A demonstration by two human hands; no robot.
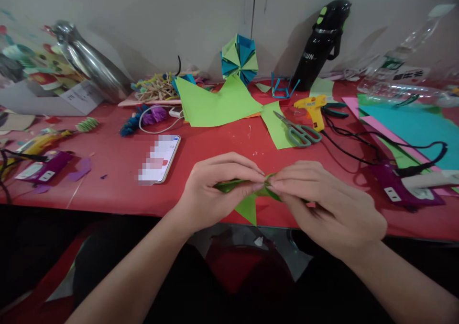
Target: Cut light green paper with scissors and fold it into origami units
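Observation:
A piece of green paper (247, 208) is pinched between both hands at the table's front edge, one pointed corner hanging down. My left hand (218, 185) grips it from the left with thumb and fingers. From the other side my right hand (322, 199) pinches the same paper, the fingertips of both hands almost meeting. My fingers cover most of it, so its folds are largely hidden. Beyond the hands lie grey-green scissors (303, 133) on a green paper strip (275, 135), and a large cut green sheet (215, 105).
A phone (163, 160) lies left of the hands. A yellow glue gun (311, 107) with a black cord sits behind the scissors. Purple power strips (405, 190) (48, 167) flank the work area. A black bottle (319, 46), a steel jug (89, 61) and a folded paper wheel (239, 60) stand along the wall.

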